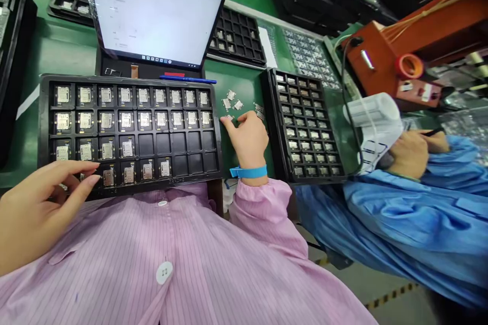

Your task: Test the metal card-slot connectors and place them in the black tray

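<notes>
In front of me lies a black compartment tray (175,155) with small metal-topped circuit boards (105,121) in many of its pockets. Several pockets at its right side hold none. My left hand (46,200) is over the tray's lower left corner, thumb and index tips close together with a narrow gap and nothing visible between them. Right of the tray, my right hand (249,137) rests low over the green table, thumb and index apart, the other fingers curled. Its thumb tip touches or nearly touches a loose circuit board (229,117). More loose boards (231,95) lie just beyond.
A laptop (152,10) stands behind the tray, with a blue pen (188,79) at its front. Filled black trays (270,127) are stacked at the right. Farther right, a co-worker in blue sleeves (404,203) holds their hands near a white object (375,124).
</notes>
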`<state>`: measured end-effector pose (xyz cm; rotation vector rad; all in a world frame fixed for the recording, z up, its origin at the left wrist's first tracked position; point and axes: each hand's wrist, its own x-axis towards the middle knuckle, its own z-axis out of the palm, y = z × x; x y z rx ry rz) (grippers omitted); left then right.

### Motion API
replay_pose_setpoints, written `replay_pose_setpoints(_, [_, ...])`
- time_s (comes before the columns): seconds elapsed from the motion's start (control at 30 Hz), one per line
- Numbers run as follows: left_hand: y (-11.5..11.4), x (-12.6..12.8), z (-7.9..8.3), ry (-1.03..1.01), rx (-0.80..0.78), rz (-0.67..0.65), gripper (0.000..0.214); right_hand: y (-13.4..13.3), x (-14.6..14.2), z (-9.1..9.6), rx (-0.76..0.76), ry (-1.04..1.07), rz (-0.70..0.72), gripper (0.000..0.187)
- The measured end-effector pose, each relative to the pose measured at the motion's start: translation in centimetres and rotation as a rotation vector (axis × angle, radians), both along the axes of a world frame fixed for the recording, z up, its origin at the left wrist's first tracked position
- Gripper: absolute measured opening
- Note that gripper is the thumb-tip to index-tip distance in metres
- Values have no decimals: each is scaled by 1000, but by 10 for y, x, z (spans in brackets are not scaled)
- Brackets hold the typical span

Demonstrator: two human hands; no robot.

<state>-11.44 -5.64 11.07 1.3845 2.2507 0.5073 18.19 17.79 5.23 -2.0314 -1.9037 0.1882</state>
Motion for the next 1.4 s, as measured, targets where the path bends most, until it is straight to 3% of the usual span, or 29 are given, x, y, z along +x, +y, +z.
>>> replay_pose_setpoints(0.17, [1,8,0,-159,-39,-14,39,7,20,-2,-103,233,188,20])
replay_pose_setpoints(0.27, [3,9,-8,-261,-42,-85,41,4,36,-1,-172,334,193,26])
replay_pose_setpoints(0.33, [8,13,-13,-315,-32,-164,39,-8,35,6,-124,411,156,28])
replay_pose_setpoints(0.43, [22,26,-18,-441,-35,-262,35,-45,11,26,-79,675,160,20])
replay_pose_setpoints(0.53, [37,46,-21,-705,-31,-298,39,-95,-30,44,-489,1013,427,20])
replay_pose_setpoints(0.63, [44,59,-23,-910,-26,-261,41,-127,-54,51,-795,1145,645,15])
replay_pose_setpoints(0.7, [45,62,-22,-955,-24,-184,33,-122,-48,48,-752,1083,697,19])
replay_pose_setpoints(0.77, [44,59,-21,-983,-18,-105,28,-97,-25,42,-459,866,603,26])
replay_pose_setpoints(0.83, [42,54,-21,-1011,-21,-73,27,-62,9,32,-49,461,318,28])
replay_pose_setpoints(0.87, [42,51,-21,-1022,-28,-67,26,-45,26,27,62,250,150,33])
replay_pose_setpoints(0.93, [41,48,-21,-1057,-55,-49,27,-20,53,16,24,-62,-3,40])
replay_pose_setpoints(1.03, [40,48,-21,-1157,-99,-32,26,-16,67,0,-65,-249,109,44])
replay_pose_setpoints(1.2, [43,51,-24,-1261,-129,-64,22,-43,53,-8,-9,-148,137,30])
replay_pose_setpoints(1.4, [45,50,-24,-1484,-130,-9,31,-40,60,-5,-161,156,106,26])
